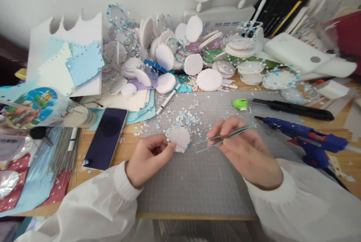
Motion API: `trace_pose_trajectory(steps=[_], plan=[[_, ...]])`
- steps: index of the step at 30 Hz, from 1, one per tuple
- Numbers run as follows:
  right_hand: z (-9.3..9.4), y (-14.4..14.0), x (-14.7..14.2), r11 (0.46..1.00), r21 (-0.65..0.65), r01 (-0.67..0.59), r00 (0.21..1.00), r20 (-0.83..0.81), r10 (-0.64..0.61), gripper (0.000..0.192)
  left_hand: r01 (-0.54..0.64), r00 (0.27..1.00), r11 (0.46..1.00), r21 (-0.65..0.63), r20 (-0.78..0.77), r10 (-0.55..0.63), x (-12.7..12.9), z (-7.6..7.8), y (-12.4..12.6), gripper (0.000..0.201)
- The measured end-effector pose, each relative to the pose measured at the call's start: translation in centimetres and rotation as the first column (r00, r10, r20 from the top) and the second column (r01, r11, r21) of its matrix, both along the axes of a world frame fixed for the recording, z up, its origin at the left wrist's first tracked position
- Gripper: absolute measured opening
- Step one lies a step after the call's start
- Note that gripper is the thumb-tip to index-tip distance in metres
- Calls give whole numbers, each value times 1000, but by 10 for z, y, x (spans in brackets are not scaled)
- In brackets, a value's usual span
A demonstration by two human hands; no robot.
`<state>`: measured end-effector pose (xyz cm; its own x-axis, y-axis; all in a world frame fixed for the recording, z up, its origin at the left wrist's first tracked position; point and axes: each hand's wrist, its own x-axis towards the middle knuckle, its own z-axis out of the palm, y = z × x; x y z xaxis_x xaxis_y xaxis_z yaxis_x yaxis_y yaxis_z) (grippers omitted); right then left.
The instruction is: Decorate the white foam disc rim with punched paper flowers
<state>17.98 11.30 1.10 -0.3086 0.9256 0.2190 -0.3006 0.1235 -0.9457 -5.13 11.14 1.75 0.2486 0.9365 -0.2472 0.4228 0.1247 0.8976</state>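
Observation:
On the grey cutting mat, my left hand pinches the left edge of a white paper disc. Small blue pieces sit along the disc's lower right rim. My right hand holds thin teal tweezers, their tips pointing left toward the disc but apart from it. Tiny white and blue star- or flower-shaped confetti lies scattered just beyond the disc.
Stacked white discs crowd the back. A blue glue gun, a black cutter knife and a small green tool lie at right. A phone, a white marker and a lidded cup are at left.

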Motion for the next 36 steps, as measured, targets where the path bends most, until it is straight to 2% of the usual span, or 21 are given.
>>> trace_pose_trajectory(steps=[2, 4, 6, 7, 10, 13, 16, 19, 27, 36], plan=[[0, 0, -1, 1000, -6, -11, 1000, -14, 11, 6, -75, 994, 977, 199, -64, 90, -4, 1, -4, 34], [0, -1, -2, 1000, -12, -25, 999, -46, 25, 7, -146, 979, 907, 395, -77, 191, -8, 1, -8, 34], [1, -3, -4, 999, -37, -37, 997, -76, 34, 8, -156, 983, 867, 473, -12, 183, -11, 2, -11, 35], [2, -4, -5, 997, -67, -42, 996, -87, 36, 9, -132, 991, 876, 463, 41, 128, -12, 3, -13, 33], [4, -7, -8, 981, -182, -68, 993, -110, 48, 10, -18, 962, 950, 312, 263, -68, -9, 3, -16, 19], [4, -9, -9, 966, -224, -126, 986, -133, 98, 11, 77, 881, 993, 85, 461, -108, -5, 1, -17, 14], [0, -11, -10, 960, -221, -174, 980, -134, 147, 14, 178, 805, 978, -109, 588, -81, -4, -4, -18, 16], [-2, -12, -11, 955, -218, -201, 975, -143, 172, 16, 235, 762, 943, -235, 647, -29, -5, -6, -18, 17], [-4, -13, -12, 943, -231, -240, 965, -159, 207, 13, 256, 757, 892, -372, 651, 54, -4, -6, -17, 23], [6, -14, -11, 972, -69, -223, 974, -62, 219, 12, 350, 727, 847, -399, 686, 23, -2, -1, -15, 20]])
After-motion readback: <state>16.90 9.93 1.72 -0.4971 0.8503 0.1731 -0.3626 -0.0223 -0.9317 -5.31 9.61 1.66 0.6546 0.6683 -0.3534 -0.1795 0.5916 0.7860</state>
